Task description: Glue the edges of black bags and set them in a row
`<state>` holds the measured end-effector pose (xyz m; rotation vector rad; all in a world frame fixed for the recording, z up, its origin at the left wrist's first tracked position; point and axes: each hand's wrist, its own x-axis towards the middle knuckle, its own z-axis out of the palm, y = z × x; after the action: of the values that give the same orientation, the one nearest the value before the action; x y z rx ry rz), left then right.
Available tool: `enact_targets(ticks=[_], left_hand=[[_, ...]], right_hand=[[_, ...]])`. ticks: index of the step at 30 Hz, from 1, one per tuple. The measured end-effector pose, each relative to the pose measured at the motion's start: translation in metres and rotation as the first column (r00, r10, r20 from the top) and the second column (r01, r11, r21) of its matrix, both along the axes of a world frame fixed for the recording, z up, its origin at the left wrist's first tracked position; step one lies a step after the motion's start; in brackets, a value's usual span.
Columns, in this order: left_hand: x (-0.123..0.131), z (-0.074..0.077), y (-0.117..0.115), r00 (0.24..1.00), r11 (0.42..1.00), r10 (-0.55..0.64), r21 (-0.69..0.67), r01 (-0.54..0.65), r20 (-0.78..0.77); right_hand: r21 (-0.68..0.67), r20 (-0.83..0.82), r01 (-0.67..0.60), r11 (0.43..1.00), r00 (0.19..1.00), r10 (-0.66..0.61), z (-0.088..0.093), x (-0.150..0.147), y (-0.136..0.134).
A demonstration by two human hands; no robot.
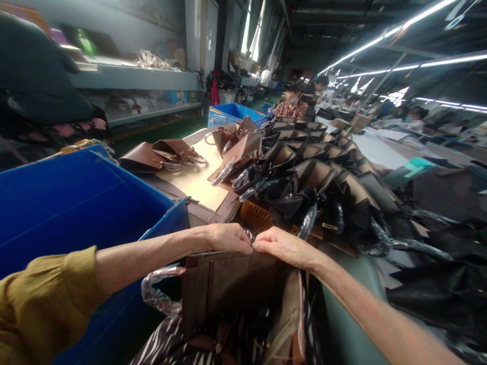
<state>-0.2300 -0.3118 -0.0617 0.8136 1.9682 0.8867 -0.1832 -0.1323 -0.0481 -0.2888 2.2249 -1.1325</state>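
A brown handbag (239, 284) rests on my lap with its opening towards me, over black-and-white patterned cloth (167, 339). My left hand (230, 237) is closed at the bag's far upper edge, its fingertips pinched together. Right beside it my right hand (283, 247) pinches the same edge, and the knuckles of the two hands nearly touch. What lies between the fingertips is mostly hidden behind the bag's edge. A handle (158, 291) wrapped in clear plastic loops out on the bag's left side.
To the left stands a large blue bin (125, 192). Ahead, brown handbags (144, 157) lie on a table (205, 180), with rows of black handbags (315, 177) to the right. A smaller blue bin (236, 114) and a person (291, 107) are farther back.
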Motion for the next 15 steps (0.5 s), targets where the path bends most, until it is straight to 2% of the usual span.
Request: enact_targets(ticks=[8, 15], left_hand=[[0.002, -0.005, -0.003, 0.999, 0.999, -0.012, 0.034, 0.010, 0.051], [0.003, 0.000, -0.003, 0.998, 1.000, 0.010, 0.022, -0.011, 0.070]], right_hand=[[-0.103, 0.015, 0.065, 0.993, 0.998, -0.064, 0.000, 0.007, 0.018], [-0.113, 0.041, 0.046, 0.993, 0.998, -0.042, -0.012, 0.013, 0.032]])
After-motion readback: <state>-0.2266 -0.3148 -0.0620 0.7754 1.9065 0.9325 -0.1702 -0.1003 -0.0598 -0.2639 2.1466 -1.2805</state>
